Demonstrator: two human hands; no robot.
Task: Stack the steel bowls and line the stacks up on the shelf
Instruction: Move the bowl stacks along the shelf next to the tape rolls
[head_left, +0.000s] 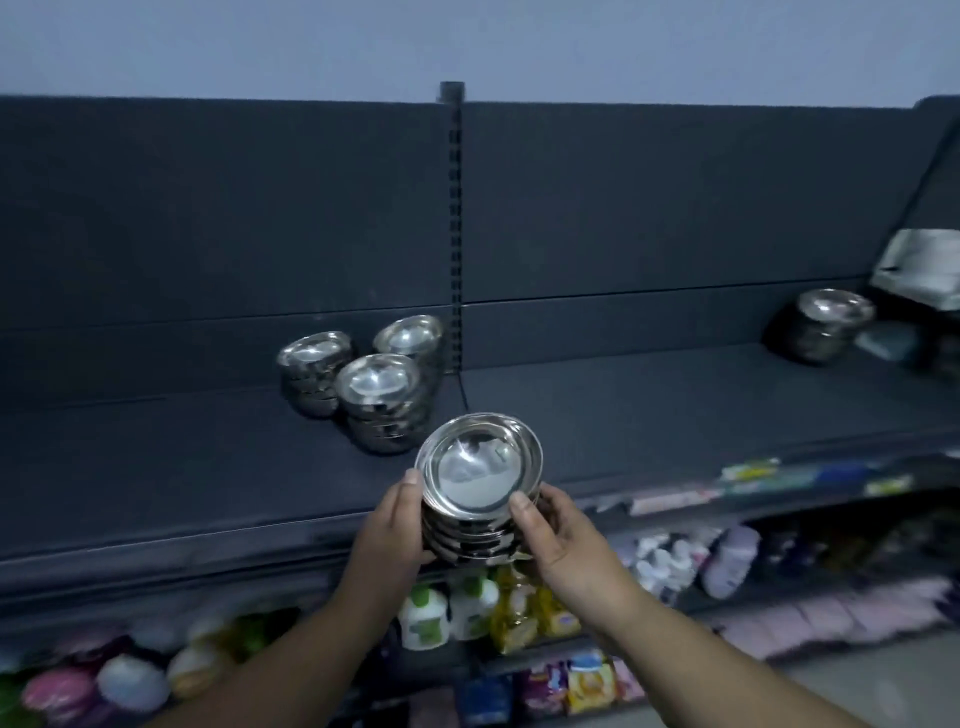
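I hold a stack of steel bowls (479, 478) in front of the dark shelf (649, 410), just above its front edge. My left hand (394, 525) grips the stack's left side and my right hand (556, 540) grips its right side. Three more stacks stand together on the shelf behind it: a back left stack (311, 371), a back right stack (410, 338) and a front stack (382, 402). Another stack of bowls (831, 327) sits far right on the shelf.
A slotted upright post (455, 228) divides the back panel. A pale packet (919, 265) lies at the far right. Lower shelves hold packaged goods and bottles (447, 608). Price labels (748, 470) run along the shelf's front edge.
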